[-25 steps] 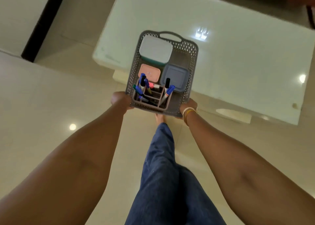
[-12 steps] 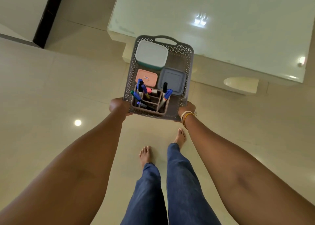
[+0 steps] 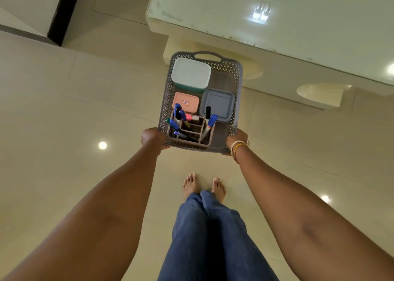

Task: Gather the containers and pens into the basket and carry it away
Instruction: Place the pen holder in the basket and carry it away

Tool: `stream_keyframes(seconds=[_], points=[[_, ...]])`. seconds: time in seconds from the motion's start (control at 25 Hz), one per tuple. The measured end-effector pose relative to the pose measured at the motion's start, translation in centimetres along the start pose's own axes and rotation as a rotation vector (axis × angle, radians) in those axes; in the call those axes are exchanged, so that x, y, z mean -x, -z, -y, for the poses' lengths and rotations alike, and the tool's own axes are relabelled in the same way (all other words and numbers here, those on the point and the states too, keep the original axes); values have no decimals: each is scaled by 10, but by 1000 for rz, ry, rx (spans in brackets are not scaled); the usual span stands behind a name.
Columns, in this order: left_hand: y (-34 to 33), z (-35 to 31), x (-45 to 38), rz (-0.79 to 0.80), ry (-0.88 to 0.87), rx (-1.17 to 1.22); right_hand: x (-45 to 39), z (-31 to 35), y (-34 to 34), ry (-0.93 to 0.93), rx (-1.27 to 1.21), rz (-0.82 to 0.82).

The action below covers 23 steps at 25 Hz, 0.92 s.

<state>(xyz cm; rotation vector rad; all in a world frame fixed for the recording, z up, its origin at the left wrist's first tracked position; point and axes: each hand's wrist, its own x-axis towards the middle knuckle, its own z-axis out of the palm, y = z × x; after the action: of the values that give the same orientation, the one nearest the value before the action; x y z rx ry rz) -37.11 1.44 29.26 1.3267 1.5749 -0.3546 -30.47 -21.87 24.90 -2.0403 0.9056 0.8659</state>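
Note:
A grey perforated basket (image 3: pixel 235 82) is held out in front of me, in the air above the floor. My left hand (image 3: pixel 151 137) grips its near left corner and my right hand (image 3: pixel 238 139) grips its near right corner. Inside lie a white-lidded teal container (image 3: pixel 190 74), a pink container (image 3: pixel 186 102) and a grey-blue square container (image 3: pixel 218 105). At the near end stands a brown pen holder (image 3: pixel 193 132) with several pens (image 3: pixel 210 123), most with blue caps.
A white glossy table (image 3: pixel 277 14) stands ahead and to the right, its edge just beyond the basket. Pale floor tiles (image 3: pixel 74 110) spread to the left. A dark vertical strip (image 3: pixel 64 12) runs at the upper left. My bare feet (image 3: pixel 203 185) stand below the basket.
I have stepped back from the table; the basket, once over the table's corner, now hangs over the floor. Both feet now stand side by side.

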Motion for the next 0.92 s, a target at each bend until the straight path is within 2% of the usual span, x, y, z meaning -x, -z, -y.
stream_keyframes(seconds=[0.16, 0.36, 0.52, 0.68, 0.92], points=[[-35, 7, -40, 4, -3, 6, -37, 5, -10, -7, -28, 27], [-90, -2, -134, 13, -40, -40, -130, -1, -61, 43, -84, 41], [-143, -36, -209, 32, -149, -84, -219, 30, -96, 98, -147, 50], [-183, -78, -271, 54, -261, -30, -289, 76, -119, 243, -204, 14], [-228, -138, -324, 63, -447, 36, -375, 127, -138, 354, -360, 28]])
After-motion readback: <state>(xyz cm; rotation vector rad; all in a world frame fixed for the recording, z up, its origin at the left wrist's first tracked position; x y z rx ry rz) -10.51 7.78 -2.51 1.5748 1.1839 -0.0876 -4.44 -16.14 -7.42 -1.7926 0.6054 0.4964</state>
